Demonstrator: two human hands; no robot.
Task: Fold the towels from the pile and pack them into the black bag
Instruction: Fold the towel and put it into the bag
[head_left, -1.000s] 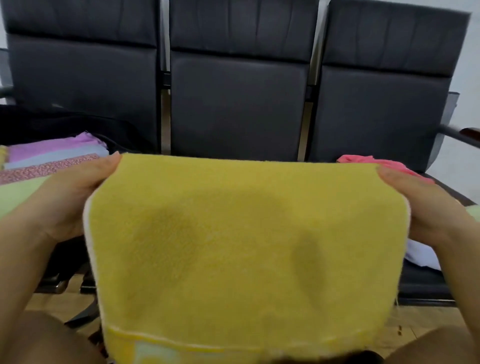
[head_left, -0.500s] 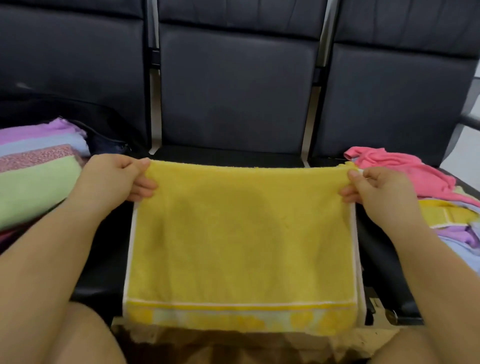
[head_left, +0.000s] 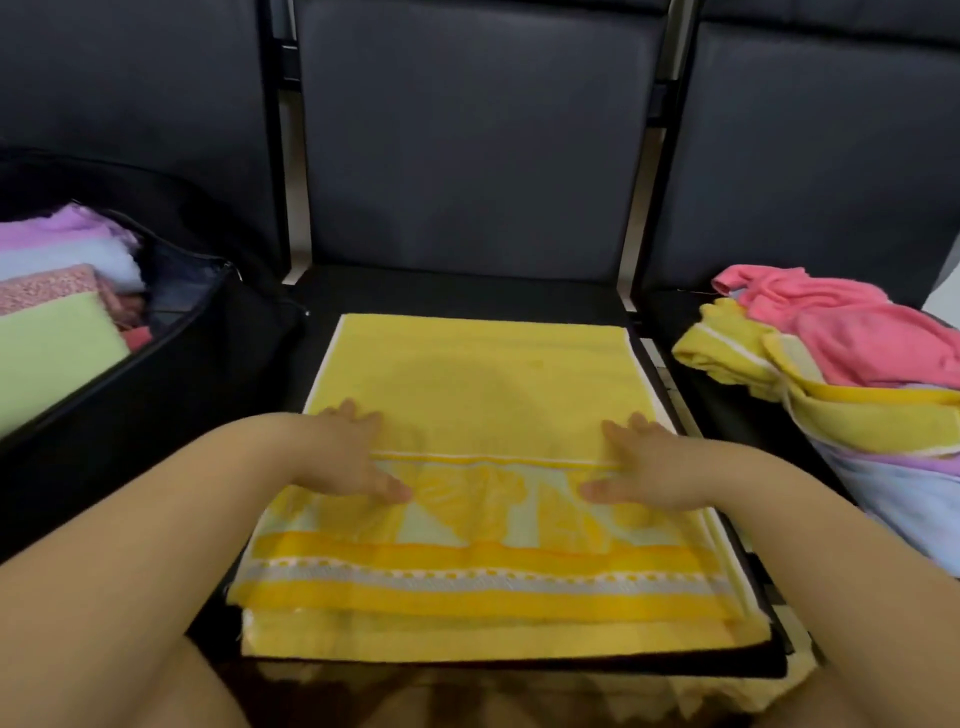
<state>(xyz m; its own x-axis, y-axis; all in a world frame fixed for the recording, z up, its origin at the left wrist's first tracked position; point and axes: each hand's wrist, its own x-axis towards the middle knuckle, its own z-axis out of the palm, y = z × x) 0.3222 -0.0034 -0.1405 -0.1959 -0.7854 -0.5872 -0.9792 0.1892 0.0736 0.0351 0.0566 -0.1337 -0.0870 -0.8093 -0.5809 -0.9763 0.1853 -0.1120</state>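
Fingers (head_left: 358, 415) of both hands lie spread, pressing the folded yellow terry towel (head_left: 483, 384) flat, apparently to set its crease.

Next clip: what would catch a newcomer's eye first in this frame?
The bright yellow terry towel spread flat on the middle dark seat, with the left hand and right hand pressing on it. To the left, the open black bag holds folded pastel towels; to the right lies the unfolded pile topped by a pink towel.
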